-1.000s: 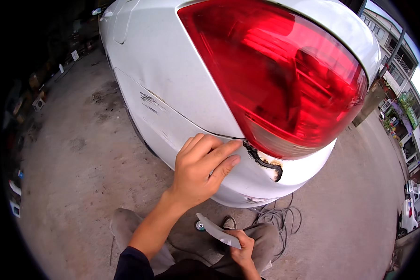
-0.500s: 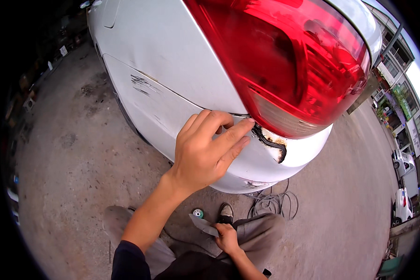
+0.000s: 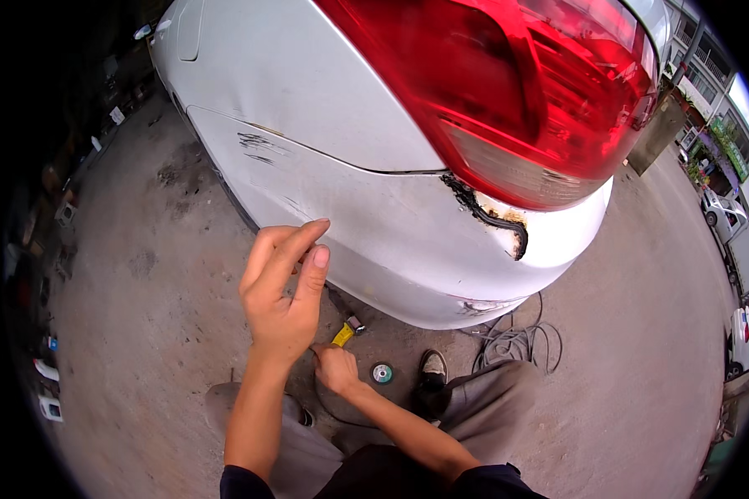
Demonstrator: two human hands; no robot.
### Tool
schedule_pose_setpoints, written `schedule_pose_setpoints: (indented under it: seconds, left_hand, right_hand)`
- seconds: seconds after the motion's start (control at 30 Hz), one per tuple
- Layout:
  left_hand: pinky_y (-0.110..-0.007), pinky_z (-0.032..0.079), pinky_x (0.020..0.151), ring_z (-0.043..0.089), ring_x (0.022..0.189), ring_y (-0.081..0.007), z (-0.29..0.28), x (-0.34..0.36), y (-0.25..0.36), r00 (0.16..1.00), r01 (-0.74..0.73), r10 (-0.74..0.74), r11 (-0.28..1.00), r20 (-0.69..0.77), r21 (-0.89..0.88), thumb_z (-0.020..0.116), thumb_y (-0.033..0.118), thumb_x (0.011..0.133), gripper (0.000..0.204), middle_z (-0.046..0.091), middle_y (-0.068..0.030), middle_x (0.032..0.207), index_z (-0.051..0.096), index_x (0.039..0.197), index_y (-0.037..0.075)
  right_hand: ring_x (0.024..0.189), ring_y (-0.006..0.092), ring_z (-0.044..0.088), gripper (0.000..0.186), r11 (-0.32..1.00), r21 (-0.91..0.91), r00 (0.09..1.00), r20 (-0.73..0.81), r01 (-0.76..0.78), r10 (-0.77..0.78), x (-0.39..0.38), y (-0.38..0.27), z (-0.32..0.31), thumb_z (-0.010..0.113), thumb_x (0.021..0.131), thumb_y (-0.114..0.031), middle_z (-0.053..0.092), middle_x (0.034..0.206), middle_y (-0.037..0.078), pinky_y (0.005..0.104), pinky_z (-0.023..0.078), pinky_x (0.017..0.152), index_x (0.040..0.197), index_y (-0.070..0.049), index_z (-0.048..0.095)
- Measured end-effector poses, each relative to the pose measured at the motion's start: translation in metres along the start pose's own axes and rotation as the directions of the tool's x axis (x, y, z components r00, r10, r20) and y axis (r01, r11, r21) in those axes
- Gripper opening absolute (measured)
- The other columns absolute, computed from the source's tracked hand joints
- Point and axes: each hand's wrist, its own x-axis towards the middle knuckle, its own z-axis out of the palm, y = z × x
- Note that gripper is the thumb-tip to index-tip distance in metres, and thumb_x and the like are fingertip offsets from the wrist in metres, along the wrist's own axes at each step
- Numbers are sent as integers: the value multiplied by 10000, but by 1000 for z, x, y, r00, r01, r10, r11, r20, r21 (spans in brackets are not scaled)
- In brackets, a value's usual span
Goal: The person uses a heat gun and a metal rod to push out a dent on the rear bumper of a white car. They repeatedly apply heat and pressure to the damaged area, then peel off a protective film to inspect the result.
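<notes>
My left hand (image 3: 283,291) is raised in front of the white car bumper (image 3: 374,216), its fingers loosely bent, thumb apart, and nothing in them. Lower down, my right hand (image 3: 338,371) is closed round the body of a yellow power tool (image 3: 342,335) that looks like an angle grinder; its silver head and dark end stick out past the hand, which hides the rest. A crack with a wavy dark strip (image 3: 495,220) and brown burnt edges runs across the bumper below the red tail light (image 3: 491,91). Black scratches (image 3: 256,146) mark the panel further left.
A green-rimmed disc (image 3: 382,373) lies on the concrete ground beside my shoe (image 3: 432,368). Coiled grey cable (image 3: 516,341) lies below the bumper corner. Parked white vehicles (image 3: 742,341) and buildings stand at the far right; assorted items line the dark left side.
My left hand has drawn back from the crack, leftward. My right hand has moved left to the yellow tool; the grey pointed sheet it held is out of sight. The view has shifted.
</notes>
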Motion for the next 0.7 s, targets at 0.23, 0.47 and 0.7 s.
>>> schedule_pose_setpoints:
  seconds: [0.23,0.47,0.7]
  left_hand:
    - [-273,472,690,589,805,-152,-37,-16,-7,995,80,-80,997,59,-1,686,69,883,213,635,-70,918,702,1082,-3]
    - [-248,451,658,578,749,-142,8,46,4,987,-63,93,975,133,-213,708,46,854,142,642,-64,862,710,985,-10]
    - [-231,429,642,542,710,-95,47,96,11,984,21,57,902,167,-431,717,35,842,92,625,-23,801,707,921,-10]
  right_hand:
    - [956,350,635,137,884,361,948,0,298,-319,17,-107,-14,581,867,-120,651,984,194,500,485,834,917,-7,640]
    - [524,218,570,78,925,-235,792,-481,297,-377,-51,-80,-274,744,823,-38,603,628,92,306,449,522,808,-2,676]
    - [530,173,588,170,687,-704,597,-477,179,-645,-26,-140,-387,776,763,-11,604,678,51,297,449,480,781,-34,608]
